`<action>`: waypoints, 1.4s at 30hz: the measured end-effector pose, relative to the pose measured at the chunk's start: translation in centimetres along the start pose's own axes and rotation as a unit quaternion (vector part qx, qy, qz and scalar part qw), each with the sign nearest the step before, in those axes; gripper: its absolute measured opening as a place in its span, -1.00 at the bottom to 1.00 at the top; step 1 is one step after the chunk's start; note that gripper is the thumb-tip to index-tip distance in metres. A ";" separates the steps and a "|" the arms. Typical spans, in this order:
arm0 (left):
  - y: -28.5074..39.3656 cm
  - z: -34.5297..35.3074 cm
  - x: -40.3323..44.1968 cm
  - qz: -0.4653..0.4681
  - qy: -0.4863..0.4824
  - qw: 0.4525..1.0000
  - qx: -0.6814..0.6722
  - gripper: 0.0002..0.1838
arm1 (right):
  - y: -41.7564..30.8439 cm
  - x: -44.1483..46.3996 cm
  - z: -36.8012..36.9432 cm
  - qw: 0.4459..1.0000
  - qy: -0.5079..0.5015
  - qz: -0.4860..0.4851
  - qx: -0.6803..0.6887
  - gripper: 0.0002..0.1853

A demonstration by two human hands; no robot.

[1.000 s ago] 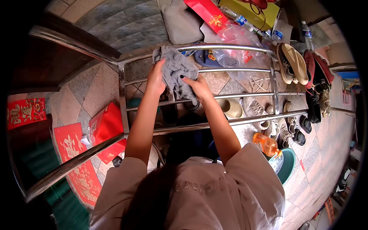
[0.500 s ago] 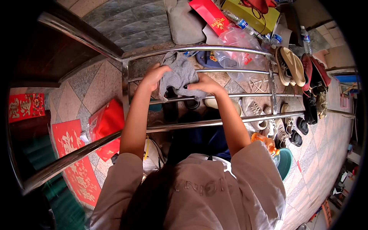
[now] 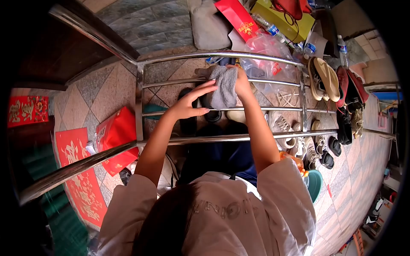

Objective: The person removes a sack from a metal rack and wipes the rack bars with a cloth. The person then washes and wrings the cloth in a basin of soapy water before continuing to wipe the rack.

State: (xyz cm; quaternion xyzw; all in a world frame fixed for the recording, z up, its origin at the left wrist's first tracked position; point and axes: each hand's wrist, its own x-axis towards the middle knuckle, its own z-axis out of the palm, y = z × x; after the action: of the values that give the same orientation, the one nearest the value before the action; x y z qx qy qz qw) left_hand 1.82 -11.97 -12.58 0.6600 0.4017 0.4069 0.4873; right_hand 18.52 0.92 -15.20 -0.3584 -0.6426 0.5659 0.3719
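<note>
A grey cloth (image 3: 224, 87) hangs bunched across the upper rails of a metal shoe rack (image 3: 175, 83). My right hand (image 3: 242, 83) grips the cloth along its right edge, with the fingertips partly hidden behind it. From the other side, my left hand (image 3: 192, 102) reaches toward the cloth, its fingers stretched out and touching the left edge. The left thumb is held apart from those fingers, close to a lower rail. Dark shoes (image 3: 188, 121) show beneath the rails under my left hand.
Beige slippers (image 3: 326, 79) and red shoes (image 3: 351, 87) sit at the rack's right end. Several white sneakers (image 3: 282, 126) stand below. A red bag (image 3: 117, 138) is on the left, near red paper banners (image 3: 81, 170). Plastic bottles (image 3: 342, 49) lie beyond, and a green basin (image 3: 315, 185) is lower right.
The cloth has moved right and is bunched tighter. My left hand has loosened, with its fingers extended; my right hand has moved up and taken the cloth's right side.
</note>
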 end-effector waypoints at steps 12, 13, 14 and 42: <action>-10.2 1.9 -0.4 -0.194 0.313 0.859 -0.355 -0.29 | -5.5 -0.2 -2.0 0.989 -0.116 -0.014 0.089 -0.86; -10.8 1.7 -0.4 -0.181 0.303 0.866 -0.354 -0.37 | -5.6 -0.3 -2.2 0.983 -0.130 0.014 0.128 -0.85; -11.4 1.2 -0.5 -0.168 0.293 0.873 -0.351 -0.45 | -5.2 -0.3 -2.6 0.982 -0.145 0.016 0.123 -0.85; -7.5 5.0 -0.4 -0.143 0.219 0.864 -0.431 -0.53 | 0.9 -4.4 -3.3 0.944 -0.078 0.196 0.254 -0.78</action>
State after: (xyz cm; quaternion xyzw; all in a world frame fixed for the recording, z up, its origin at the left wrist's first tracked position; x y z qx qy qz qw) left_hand 5.31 -12.41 -20.86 0.2134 0.3732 0.5994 0.6752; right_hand 23.54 -1.30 -16.12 -0.3257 -0.4214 0.7985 0.2806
